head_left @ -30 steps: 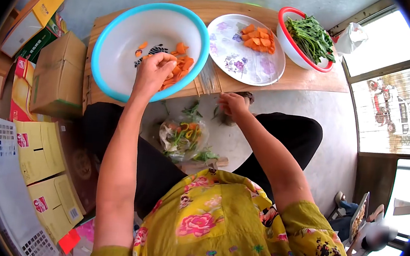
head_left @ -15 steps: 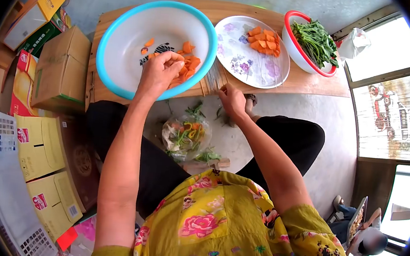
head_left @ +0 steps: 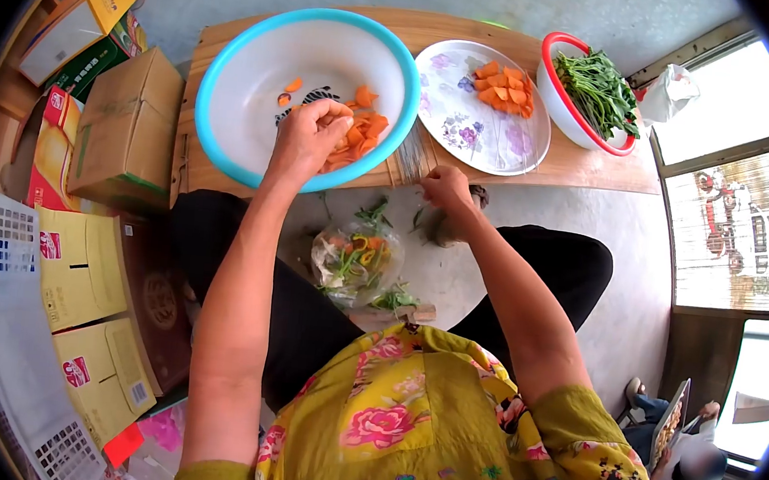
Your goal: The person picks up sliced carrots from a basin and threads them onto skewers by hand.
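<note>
My left hand is over the white basin with a light blue rim, thumb and fingers pinched together. Whatever it pinches is too small to make out. Orange carrot slices lie in the basin beside its fingertips. My right hand is closed at the table's front edge, close to a bundle of thin skewers; its fingertips are hard to see, and so is anything in them. Behind it, a flowered plate bears a cluster of carrot slices, with thin skewer lines across the plate.
A red-rimmed bowl of leafy greens stands right of the plate on the wooden table. Below, a clear bag of vegetable scraps sits on the floor between my knees. Cardboard boxes crowd the left. Another person sits at lower right.
The whole view has shifted slightly, with things sitting a little further right and lower. Both hands keep nearly the same places relative to the basin and skewers.
</note>
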